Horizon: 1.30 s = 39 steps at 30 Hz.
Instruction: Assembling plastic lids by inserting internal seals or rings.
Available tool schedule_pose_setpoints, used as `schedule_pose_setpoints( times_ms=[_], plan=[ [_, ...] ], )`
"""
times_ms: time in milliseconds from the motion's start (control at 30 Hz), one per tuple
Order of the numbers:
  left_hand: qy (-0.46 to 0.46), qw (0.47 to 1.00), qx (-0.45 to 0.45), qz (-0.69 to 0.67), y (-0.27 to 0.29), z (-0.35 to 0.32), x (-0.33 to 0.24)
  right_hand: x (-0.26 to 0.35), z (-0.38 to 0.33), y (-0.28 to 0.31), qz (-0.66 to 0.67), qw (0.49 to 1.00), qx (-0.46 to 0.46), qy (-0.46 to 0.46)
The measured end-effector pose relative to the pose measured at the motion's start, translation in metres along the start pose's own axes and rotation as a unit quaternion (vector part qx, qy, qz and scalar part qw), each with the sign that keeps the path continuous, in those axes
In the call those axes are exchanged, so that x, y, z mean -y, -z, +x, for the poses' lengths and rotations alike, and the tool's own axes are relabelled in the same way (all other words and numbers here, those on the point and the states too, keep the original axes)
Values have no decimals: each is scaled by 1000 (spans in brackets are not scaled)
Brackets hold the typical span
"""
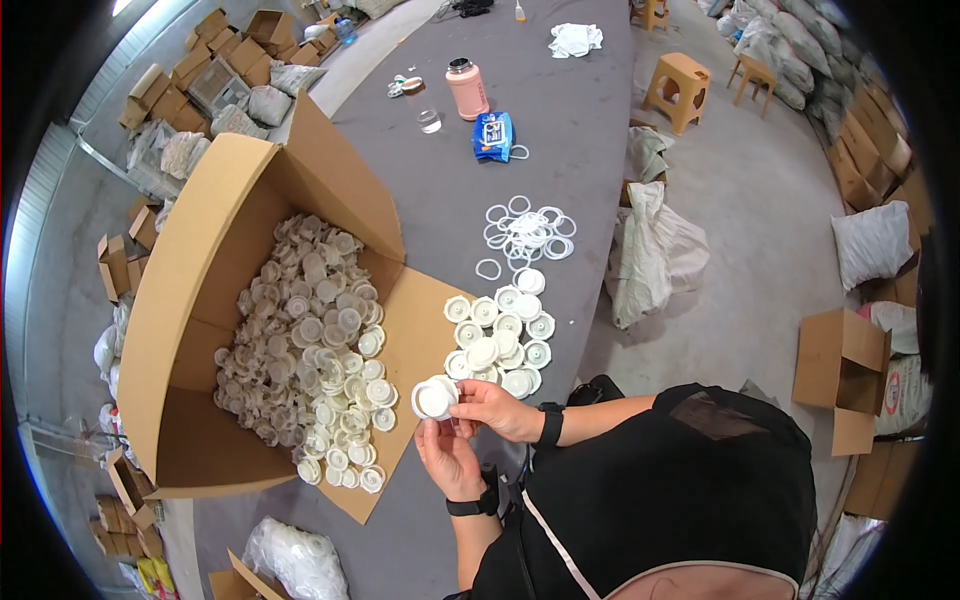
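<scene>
In front of the open cardboard box, both my hands hold a round white plastic cap (436, 400). My left hand (449, 462) is closed on it from below, and my right hand (496, 411) pinches its right side. A pale rim shows along the cap's left edge; I cannot tell whether it is a separate ring. Just beyond my right hand, several white caps (483, 311) lie grouped on the grey table. Behind them is a loose pile of thin white rings (528, 235). The cardboard box (208, 240), tipped toward me, holds a heap of similar caps (300, 320), some spilling onto its flap.
On the grey table (400, 180) stand a pink bottle (467, 90), a clear bottle (422, 108) and a blue packet (493, 137). A white cloth (575, 40) lies farther back. Plastic stools (678, 92), sacks (655, 250) and cartons (838, 370) stand on the floor at right.
</scene>
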<state>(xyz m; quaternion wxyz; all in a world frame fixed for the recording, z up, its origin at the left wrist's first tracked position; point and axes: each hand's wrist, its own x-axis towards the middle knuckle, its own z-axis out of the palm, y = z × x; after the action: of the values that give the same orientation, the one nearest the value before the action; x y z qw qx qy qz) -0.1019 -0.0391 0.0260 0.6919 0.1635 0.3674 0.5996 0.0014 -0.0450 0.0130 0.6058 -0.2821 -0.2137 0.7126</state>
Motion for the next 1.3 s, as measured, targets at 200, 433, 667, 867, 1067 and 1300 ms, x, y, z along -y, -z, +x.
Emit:
schedule_pose_setpoints(
  times_ms=[200, 433, 667, 867, 1067, 1300],
  plan=[
    [141, 964, 213, -75, 25, 10, -1, -3, -8, -8, -25, 998, -31, 45],
    [94, 995, 30, -35, 13, 6, -1, -3, -12, -13, 106, 994, -16, -10],
    [38, 995, 51, 81, 12, 6, -8, 15, -5, -6, -55, 996, 55, -47],
    [93, 987, 81, 108, 27, 10, -6, 14, 1, 4, -119, 985, 78, -101],
    [41, 990, 132, 42, 39, 9, -8, 4, 11, 2, -155, 982, 62, -93],
    [28, 993, 101, -52, 65, 18, -10, -28, 27, 20, 105, 974, 85, -183]
  ],
)
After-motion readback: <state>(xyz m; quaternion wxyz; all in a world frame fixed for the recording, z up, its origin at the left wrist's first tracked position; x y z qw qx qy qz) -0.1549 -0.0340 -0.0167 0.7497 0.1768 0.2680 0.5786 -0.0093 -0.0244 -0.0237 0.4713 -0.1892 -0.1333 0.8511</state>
